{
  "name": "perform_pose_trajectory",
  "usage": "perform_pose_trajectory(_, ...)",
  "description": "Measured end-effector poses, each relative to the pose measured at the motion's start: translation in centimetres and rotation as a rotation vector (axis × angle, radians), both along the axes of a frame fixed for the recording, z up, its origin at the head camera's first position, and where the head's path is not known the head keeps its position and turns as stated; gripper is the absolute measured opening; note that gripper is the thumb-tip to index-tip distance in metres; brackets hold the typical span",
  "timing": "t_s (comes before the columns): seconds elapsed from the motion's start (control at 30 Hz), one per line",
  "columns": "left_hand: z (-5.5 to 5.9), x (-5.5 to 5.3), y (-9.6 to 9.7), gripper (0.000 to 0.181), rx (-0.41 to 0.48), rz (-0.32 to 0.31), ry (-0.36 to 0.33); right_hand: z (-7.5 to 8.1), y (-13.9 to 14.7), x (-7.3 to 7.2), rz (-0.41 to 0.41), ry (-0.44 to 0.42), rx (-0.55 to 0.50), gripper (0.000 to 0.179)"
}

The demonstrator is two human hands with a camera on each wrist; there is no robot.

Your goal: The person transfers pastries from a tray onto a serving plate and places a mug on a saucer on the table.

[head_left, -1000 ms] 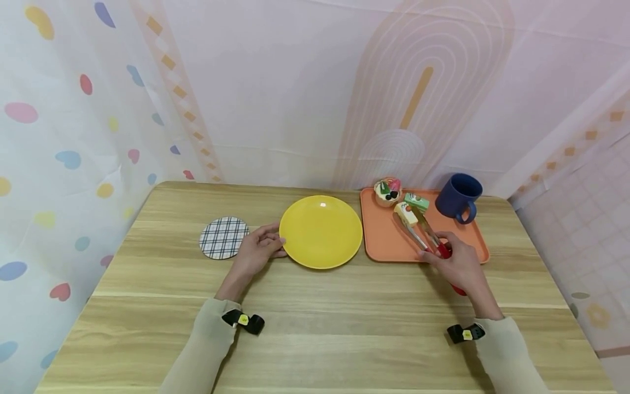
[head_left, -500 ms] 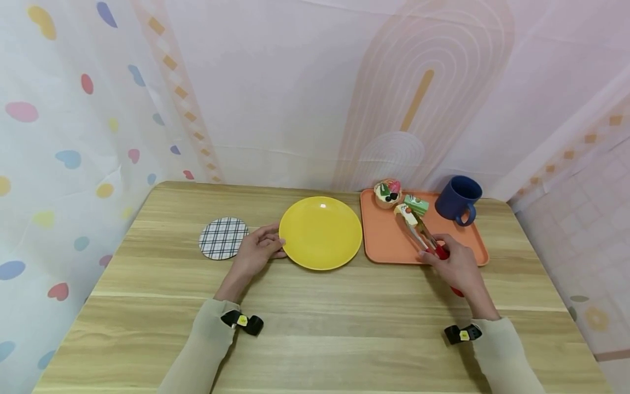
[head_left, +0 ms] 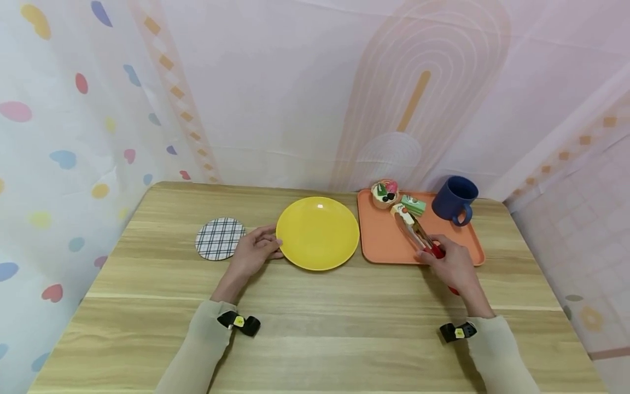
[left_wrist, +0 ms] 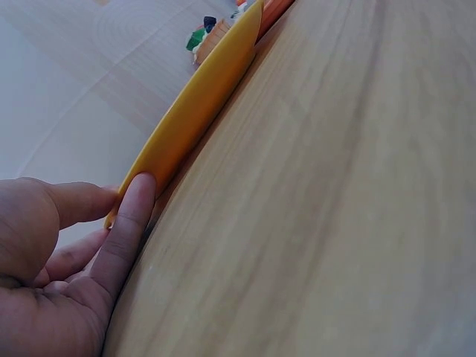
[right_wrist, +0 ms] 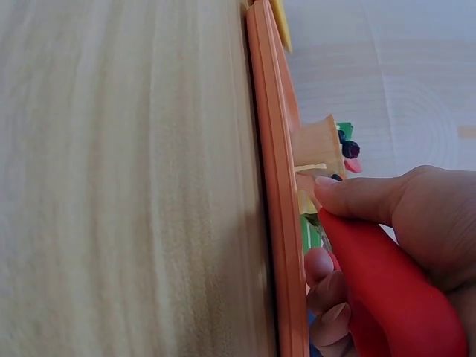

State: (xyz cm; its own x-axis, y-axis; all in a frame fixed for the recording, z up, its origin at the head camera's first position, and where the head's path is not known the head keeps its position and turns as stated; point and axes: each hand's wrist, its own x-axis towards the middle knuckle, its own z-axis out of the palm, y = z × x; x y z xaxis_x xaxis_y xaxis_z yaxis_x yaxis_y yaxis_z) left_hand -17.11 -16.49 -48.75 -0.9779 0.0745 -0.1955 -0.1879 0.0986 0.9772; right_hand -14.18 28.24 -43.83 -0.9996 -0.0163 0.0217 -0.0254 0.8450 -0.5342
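Observation:
My left hand (head_left: 253,251) pinches the left rim of a yellow plate (head_left: 317,233), thumb and fingers on either side of the edge in the left wrist view. Red-handled tongs (right_wrist: 387,290) are held in my right hand (head_left: 450,265), the fingers wrapped about the handles. Their tips reach over an orange tray (head_left: 384,243) and close around a small cream-coloured cake slice (head_left: 397,209). Right behind it lies a green cake slice (head_left: 412,205). A cupcake (head_left: 384,195) topped with berries and a green leaf stands at the tray's back left corner.
On the right side of the tray stands a dark blue mug (head_left: 454,200), handle toward me. A round checked coaster (head_left: 220,239) lies left of my left hand. The wooden table (head_left: 320,323) ends at a patterned cloth (head_left: 275,109) behind.
The arms of the tongs have drawn closer together around the cream-coloured cake slice. The left hand keeps its pinch on the plate, and the head view has shifted slightly.

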Motion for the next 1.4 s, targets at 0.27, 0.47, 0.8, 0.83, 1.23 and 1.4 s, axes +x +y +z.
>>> perform_pose_trajectory(0.27, 0.2, 0.1, -0.1, 0.052, 0.013, -0.013, -0.009, -0.2, 0.0, 0.0, 0.007, -0.005, -0.001, 0.057)
perform_pose_trajectory(0.47, 0.1, 0.0, -0.1, 0.051, 0.018, -0.002, 0.002, 0.0, 0.1, -0.1, 0.018, 0.016, 0.003, 0.057)
perform_pose_trajectory(0.8, 0.0, 0.1, 0.2, 0.051, 0.021, -0.010, 0.004, 0.2, 0.2, 0.5, 0.015, 0.005, 0.020, 0.058)
perform_pose_trajectory(0.83, 0.0, 0.1, 0.1, 0.050, 0.020, -0.007, 0.008, 0.2, 0.2, 0.5, 0.018, 0.006, 0.021, 0.058)
perform_pose_trajectory(1.23, 0.1, 0.2, 0.1, 0.051, 0.010, -0.005, -0.007, 0.3, -0.2, 0.9, 0.021, 0.009, 0.021, 0.053)
perform_pose_trajectory(1.4, 0.1, 0.1, 0.1, 0.051, 0.009, 0.002, 0.009, 0.5, -0.4, 1.0, 0.026, 0.028, 0.027, 0.052)
